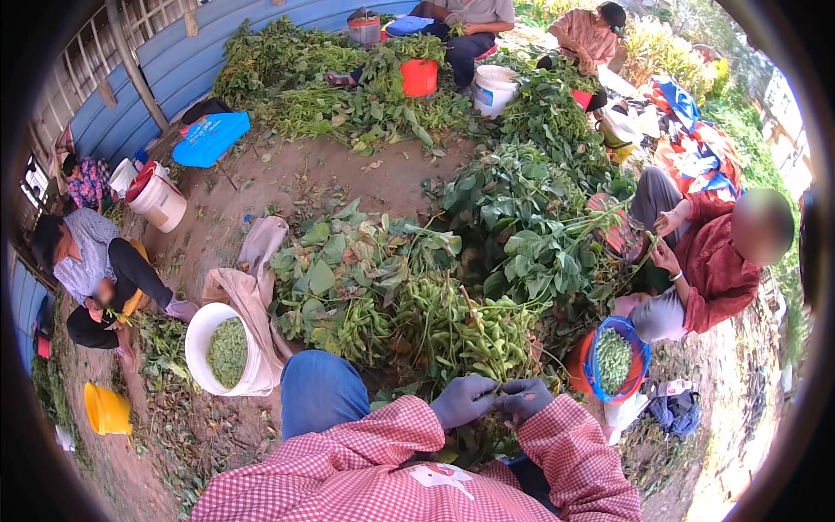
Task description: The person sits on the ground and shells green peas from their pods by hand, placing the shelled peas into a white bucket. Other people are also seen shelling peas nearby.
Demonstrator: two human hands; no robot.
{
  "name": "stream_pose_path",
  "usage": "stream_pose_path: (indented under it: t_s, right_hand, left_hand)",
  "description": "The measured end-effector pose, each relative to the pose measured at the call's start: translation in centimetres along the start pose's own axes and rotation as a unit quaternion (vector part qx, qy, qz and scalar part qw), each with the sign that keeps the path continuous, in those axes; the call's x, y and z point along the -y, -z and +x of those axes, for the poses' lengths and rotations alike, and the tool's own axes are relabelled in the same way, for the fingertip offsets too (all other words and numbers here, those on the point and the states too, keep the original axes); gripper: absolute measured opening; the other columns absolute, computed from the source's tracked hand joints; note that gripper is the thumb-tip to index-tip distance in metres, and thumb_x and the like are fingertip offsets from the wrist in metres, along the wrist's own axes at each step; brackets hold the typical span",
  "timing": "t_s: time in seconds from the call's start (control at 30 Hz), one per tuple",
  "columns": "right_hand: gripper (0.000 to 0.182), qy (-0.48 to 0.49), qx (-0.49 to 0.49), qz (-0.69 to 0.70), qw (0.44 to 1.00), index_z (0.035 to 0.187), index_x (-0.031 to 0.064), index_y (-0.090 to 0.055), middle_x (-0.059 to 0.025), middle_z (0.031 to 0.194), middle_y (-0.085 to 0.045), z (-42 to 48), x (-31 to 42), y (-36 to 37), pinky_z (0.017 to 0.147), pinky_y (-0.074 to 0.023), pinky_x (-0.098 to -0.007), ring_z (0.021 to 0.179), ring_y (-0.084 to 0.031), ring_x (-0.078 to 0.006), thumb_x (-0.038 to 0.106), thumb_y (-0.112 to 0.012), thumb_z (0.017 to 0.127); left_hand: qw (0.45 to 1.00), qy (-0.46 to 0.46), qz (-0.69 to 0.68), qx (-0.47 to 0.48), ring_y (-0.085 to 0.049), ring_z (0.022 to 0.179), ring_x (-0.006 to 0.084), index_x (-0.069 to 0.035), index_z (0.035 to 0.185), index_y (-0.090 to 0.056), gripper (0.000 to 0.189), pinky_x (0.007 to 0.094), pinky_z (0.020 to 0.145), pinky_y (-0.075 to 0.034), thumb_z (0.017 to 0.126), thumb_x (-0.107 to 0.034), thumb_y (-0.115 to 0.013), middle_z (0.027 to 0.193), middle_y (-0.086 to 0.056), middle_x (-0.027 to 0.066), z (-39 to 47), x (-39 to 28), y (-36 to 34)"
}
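Observation:
My left hand (464, 401), in a grey glove, pinches at the lower end of a soybean plant (492, 342) just in front of my body. Its gloved partner, my right hand (524, 399), meets it there with bent fingers closed on the same plant. The exact bit between the fingertips is small and partly hidden. Plump green pods hang thickly on the stems beyond both hands. They merge into a heap of leafy soybean plants (365, 261). To the left of my knee, a white bucket (196, 346) holds loose green pods (227, 352).
An orange bucket (577, 362) with a blue liner and pods stands at right, beside a seated person (717, 274) handling a stem. Beige sacking (241, 287) lies behind the white bucket. Another worker (91, 261) sits left, near a yellow bucket (107, 408). More people and plant piles are farther back.

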State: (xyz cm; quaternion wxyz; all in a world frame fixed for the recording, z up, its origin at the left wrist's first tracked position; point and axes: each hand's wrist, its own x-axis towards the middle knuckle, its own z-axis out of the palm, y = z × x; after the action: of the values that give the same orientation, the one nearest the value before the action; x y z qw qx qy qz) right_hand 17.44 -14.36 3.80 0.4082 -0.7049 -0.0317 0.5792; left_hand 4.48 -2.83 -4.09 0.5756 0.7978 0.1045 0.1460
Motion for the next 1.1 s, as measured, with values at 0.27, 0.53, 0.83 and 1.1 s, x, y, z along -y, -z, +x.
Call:
stream_pose_path:
  t_s: [0.27, 0.53, 0.83, 1.1]
  right_hand:
    - [0.018, 0.031, 0.025, -0.015, 0.999, 0.088, -0.0051, -0.065, -0.0069, 0.067, -0.061, 0.6, -1.6, 0.5, 0.043, -0.0413, -0.0243, 0.051, -0.055, -0.0113, 0.009, -0.069, 0.078]
    - [0.022, 0.057, 0.042, 0.028, 0.997, 0.093, -0.0049, -0.065, -0.0060, 0.068, -0.062, 2.2, -2.4, 0.7, 0.047, -0.0462, -0.0245, 0.054, -0.056, -0.0106, 0.011, -0.067, 0.078]
    - [0.026, 0.059, 0.054, -0.048, 0.996, 0.091, -0.0056, -0.066, -0.0068, 0.070, -0.064, 1.3, -1.3, 0.4, 0.052, -0.0471, -0.0267, 0.058, -0.057, -0.0123, 0.012, -0.066, 0.071]
    - [0.029, 0.070, 0.026, -0.070, 0.995, 0.093, -0.0073, -0.065, -0.0084, 0.073, -0.065, 1.0, -1.0, 0.2, 0.054, -0.0490, -0.0264, 0.062, -0.060, -0.0131, 0.012, -0.068, 0.072]
  left_hand:
    - [0.997, -0.063, 0.038, -0.040, -0.060, 0.074, 0.0327, -0.001, 0.094, -0.062, 0.024, 0.0366, 0.067, -0.048, 0.079, -0.019, -0.069, 0.081, -0.060, 0.0164, 0.2, -0.5, 0.1]
    - [0.954, 0.136, -0.268, 0.002, -0.048, 0.060, 0.0075, 0.002, 0.095, -0.063, 0.015, 0.0227, 0.054, -0.038, 0.085, -0.010, -0.061, 0.073, -0.054, -0.0011, -0.3, -0.3, 0.6]
    - [0.816, 0.366, -0.446, -0.004, -0.050, 0.053, 0.0088, 0.000, 0.086, -0.060, 0.008, 0.0221, 0.046, -0.036, 0.084, -0.008, -0.060, 0.073, -0.059, 0.0043, 0.4, -1.3, 1.0]
    - [0.835, 0.358, -0.418, -0.011, -0.050, 0.049, 0.0086, 0.001, 0.087, -0.060, 0.009, 0.0204, 0.042, -0.034, 0.084, -0.007, -0.057, 0.069, -0.058, 0.0044, 0.4, -0.9, 0.7]
